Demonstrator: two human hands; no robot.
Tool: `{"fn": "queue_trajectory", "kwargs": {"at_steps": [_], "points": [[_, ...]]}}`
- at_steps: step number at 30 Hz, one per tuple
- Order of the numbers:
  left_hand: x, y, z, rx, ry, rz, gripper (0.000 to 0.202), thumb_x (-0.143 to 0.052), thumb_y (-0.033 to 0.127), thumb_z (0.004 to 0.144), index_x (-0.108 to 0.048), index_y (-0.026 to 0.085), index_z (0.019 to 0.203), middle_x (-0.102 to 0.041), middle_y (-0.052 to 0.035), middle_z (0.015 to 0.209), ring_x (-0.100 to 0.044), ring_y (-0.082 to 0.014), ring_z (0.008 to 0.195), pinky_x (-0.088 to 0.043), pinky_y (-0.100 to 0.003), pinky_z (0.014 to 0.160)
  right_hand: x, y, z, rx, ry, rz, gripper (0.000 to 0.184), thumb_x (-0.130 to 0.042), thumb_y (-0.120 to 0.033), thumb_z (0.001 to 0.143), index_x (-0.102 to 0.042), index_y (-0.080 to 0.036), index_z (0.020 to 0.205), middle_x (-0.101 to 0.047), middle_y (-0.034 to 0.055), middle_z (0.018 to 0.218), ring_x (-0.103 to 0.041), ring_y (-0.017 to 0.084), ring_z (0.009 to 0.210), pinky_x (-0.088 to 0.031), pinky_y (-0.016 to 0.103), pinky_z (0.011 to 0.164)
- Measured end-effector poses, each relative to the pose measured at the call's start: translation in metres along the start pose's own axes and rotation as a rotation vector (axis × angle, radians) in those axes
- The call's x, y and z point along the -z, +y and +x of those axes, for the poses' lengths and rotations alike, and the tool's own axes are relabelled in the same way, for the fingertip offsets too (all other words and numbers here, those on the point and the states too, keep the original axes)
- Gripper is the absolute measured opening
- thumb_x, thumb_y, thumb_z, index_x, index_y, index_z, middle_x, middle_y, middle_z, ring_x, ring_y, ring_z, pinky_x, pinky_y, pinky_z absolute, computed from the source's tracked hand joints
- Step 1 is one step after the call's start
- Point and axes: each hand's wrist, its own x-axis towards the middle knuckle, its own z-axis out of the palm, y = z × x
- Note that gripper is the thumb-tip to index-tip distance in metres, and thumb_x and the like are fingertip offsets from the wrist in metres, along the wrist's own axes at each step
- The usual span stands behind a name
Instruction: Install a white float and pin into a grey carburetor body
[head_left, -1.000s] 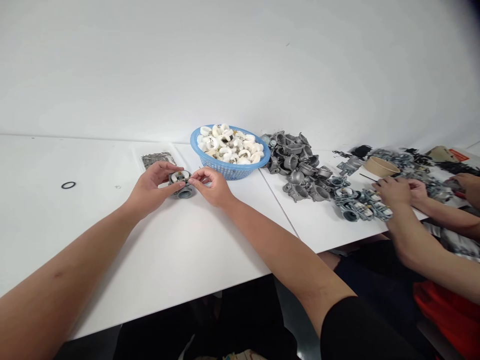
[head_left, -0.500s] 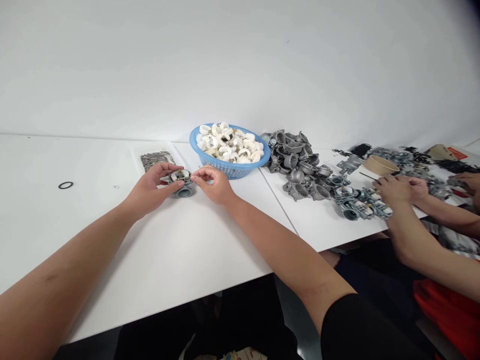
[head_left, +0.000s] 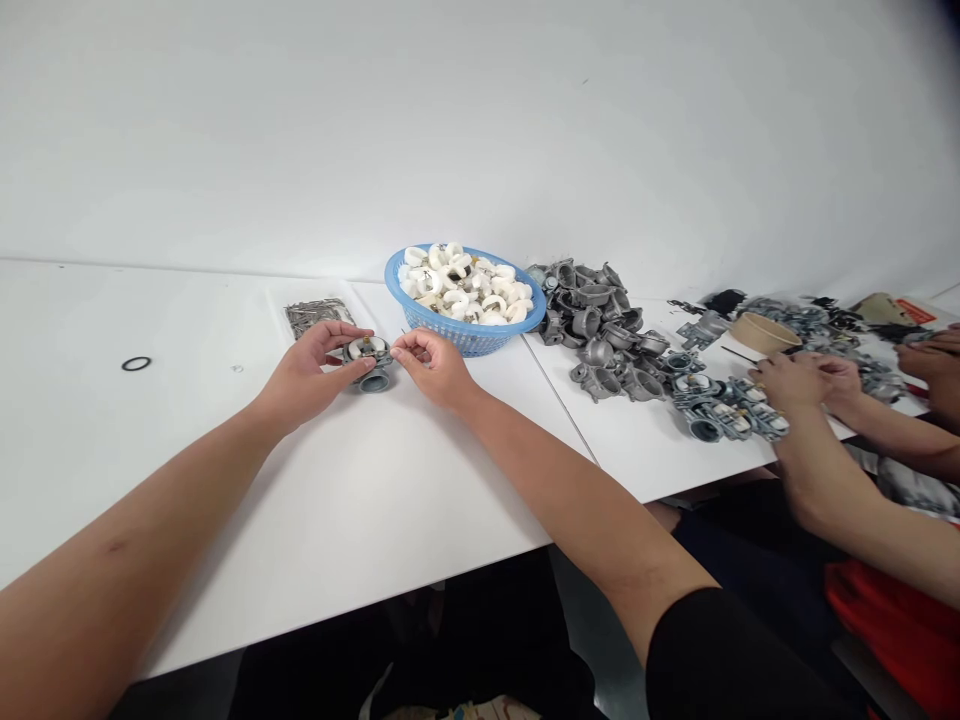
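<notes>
metal body (head_left: 373, 381) between hands, at desk (head_left: 375, 520). left hand (head_left: 304, 378) curled round it; right hand (head_left: 437, 370) pinched closed at edge, contents unclear. likely rigid, weighty; grip sides, not white insert (head_left: 356, 349).

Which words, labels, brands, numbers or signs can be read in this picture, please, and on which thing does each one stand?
No text can be read.
Orange patch, far right: any print is too small and blurred to read.
Metal part in the left hand: any marking is too small to tell.
Blue basket: no lettering shows.
</notes>
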Motion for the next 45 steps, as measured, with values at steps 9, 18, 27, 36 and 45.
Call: {"fn": "queue_trajectory", "kwargs": {"at_steps": [9,18,27,36,45], "points": [[-0.002,-0.001,-0.001,-0.008,0.023,0.017,0.050,-0.078,0.054,0.075,-0.058,0.028,0.112,-0.065,-0.0058,0.134,-0.062,-0.0276,0.115,-0.052,-0.045,0.095,0.002,-0.002,-0.001,0.039,-0.034,-0.039,0.020,-0.059,-0.037,0.090,-0.065,-0.018,0.087,-0.066,0.0024,0.092,-0.062,0.015,0.087,-0.051,0.029,0.081],[-0.005,0.003,-0.006,-0.010,0.040,0.031,0.051,-0.076,0.052,0.078,-0.052,0.028,0.115,-0.064,-0.0054,0.135,-0.061,-0.0273,0.118,-0.050,-0.045,0.097,-0.001,-0.007,-0.002,0.036,0.003,-0.008,0.016,-0.062,-0.033,0.089,-0.068,-0.018,0.088,-0.068,0.0025,0.093,-0.063,0.014,0.087,-0.051,0.028,0.081],[-0.001,0.001,-0.005,-0.012,0.012,0.055,0.048,-0.074,0.051,0.079,-0.052,0.030,0.117,-0.063,-0.0039,0.137,-0.057,-0.0289,0.122,-0.046,-0.051,0.102,-0.003,-0.008,-0.002,0.008,-0.008,0.012,0.017,-0.063,-0.034,0.089,-0.069,-0.018,0.088,-0.071,0.0027,0.092,-0.063,0.014,0.084,-0.051,0.028,0.079],[-0.001,0.012,-0.008,-0.027,0.056,0.135,0.047,-0.078,0.052,0.074,-0.061,0.028,0.111,-0.065,-0.0033,0.133,-0.058,-0.0303,0.125,-0.045,-0.051,0.109,-0.005,-0.006,-0.004,-0.055,-0.025,0.092,0.025,-0.064,-0.041,0.089,-0.068,-0.017,0.091,-0.070,0.0014,0.089,-0.060,0.011,0.075,-0.050,0.025,0.074],[0.001,0.007,-0.006,-0.053,0.033,0.167,0.044,-0.075,0.051,0.078,-0.060,0.032,0.115,-0.064,-0.0012,0.134,-0.060,-0.0299,0.122,-0.048,-0.049,0.106,-0.008,-0.009,-0.005,0.073,0.012,0.003,0.021,-0.063,-0.037,0.091,-0.070,-0.018,0.088,-0.069,0.0018,0.088,-0.059,0.012,0.079,-0.048,0.026,0.076]]}}
